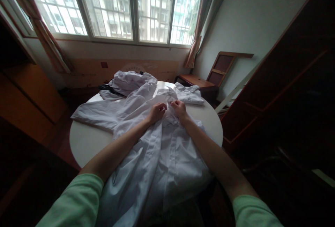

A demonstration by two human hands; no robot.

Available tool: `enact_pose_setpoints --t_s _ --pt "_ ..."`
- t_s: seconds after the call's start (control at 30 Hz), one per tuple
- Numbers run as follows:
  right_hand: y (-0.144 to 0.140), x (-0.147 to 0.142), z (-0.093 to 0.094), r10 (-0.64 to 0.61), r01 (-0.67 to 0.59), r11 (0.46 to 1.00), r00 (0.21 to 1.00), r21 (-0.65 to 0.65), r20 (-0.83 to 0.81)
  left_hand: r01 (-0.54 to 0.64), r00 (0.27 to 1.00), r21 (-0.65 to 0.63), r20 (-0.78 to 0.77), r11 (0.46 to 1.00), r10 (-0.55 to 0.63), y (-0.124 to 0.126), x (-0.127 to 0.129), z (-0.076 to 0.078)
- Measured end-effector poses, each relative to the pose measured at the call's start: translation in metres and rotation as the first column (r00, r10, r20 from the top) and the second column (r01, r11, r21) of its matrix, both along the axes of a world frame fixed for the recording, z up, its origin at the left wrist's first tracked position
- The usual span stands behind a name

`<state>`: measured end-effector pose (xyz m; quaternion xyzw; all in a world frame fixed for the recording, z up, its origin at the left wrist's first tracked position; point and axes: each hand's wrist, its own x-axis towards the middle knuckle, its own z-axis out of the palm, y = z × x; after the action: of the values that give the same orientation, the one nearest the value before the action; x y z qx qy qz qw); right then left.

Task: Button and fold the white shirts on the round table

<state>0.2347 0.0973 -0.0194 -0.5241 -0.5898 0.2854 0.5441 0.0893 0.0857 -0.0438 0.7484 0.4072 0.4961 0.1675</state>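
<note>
A white button-front shirt point(141, 143) lies spread over the round white table point(83, 143), its lower part hanging over the near edge. One sleeve stretches out to the left. Near the collar, my left hand point(157, 111) is closed, fingers pinched on the edge of the shirt's front. Close beside it, my right hand point(179, 108) pinches the opposite front edge, a small gap between the two hands. Whether a button sits between the fingers is too small to tell.
A heap of white clothes point(133, 82) with something black under it sits at the table's far left. Beyond my right hand lies a folded white shirt point(188, 93). A wooden chair point(199, 80) stands behind the table, before the barred window point(112, 7). Dark furniture point(282, 80) leans at right.
</note>
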Motion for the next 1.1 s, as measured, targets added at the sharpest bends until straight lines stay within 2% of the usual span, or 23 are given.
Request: enact_pose_setpoints --t_s 0.17,0.33,0.53,0.77,0.9,1.1 --pt "0.000 -0.001 -0.002 -0.030 0.031 1.000 0.999 0.007 -0.042 -0.001 1.000 0.030 0.000 1.000 0.001 -0.002 0.000 0.002" --pt "-0.005 -0.004 0.002 -0.025 0.024 0.999 1.000 0.043 0.011 -0.054 0.998 0.077 -0.011 0.996 0.055 -0.003 0.000 0.002" --pt "-0.008 -0.007 0.004 0.047 -0.050 0.998 0.996 0.046 0.075 0.025 1.000 0.067 -0.004 0.997 -0.025 -0.001 0.002 0.001" --pt "-0.003 -0.002 0.001 0.162 -0.160 0.987 0.983 -0.024 0.087 -0.008 1.000 0.038 0.016 0.999 0.008 0.004 0.002 -0.002" --pt "-0.003 -0.001 0.001 0.193 -0.198 0.980 0.960 0.006 0.201 -0.025 1.000 0.022 0.011 0.999 0.024 0.006 0.001 -0.003" --pt "-0.007 -0.004 0.002 0.106 -0.153 0.985 0.907 0.082 0.408 -0.020 1.000 -0.006 0.011 1.000 0.020 0.007 -0.001 -0.004"
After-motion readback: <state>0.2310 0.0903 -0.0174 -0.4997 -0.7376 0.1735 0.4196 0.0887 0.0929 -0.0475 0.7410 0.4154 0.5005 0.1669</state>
